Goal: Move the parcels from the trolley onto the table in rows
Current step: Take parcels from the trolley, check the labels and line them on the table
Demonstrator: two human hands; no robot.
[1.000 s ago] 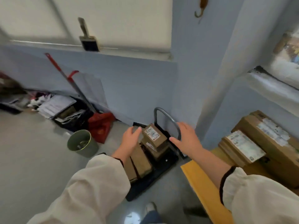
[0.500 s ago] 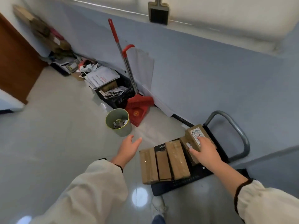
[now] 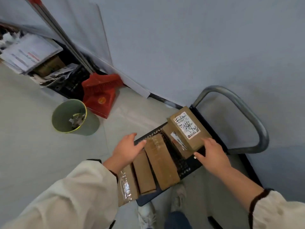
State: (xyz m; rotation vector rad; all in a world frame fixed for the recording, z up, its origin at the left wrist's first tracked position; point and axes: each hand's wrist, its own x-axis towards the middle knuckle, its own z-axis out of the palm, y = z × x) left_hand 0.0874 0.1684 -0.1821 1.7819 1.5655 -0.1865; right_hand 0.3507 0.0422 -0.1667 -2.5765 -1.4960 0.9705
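Top labelled parcel stacked at 2 o'clock on the trolley. Right hand open against its near edge; left hand open over the flat parcels. Best gripped both sides, lifted level.

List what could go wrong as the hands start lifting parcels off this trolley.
The labelled parcel sits stacked on another parcel; with only the right hand at its near edge, it could slide off.

The three long parcels overhang the trolley deck toward the person, so a nudge from the left hand might tip them onto the floor.
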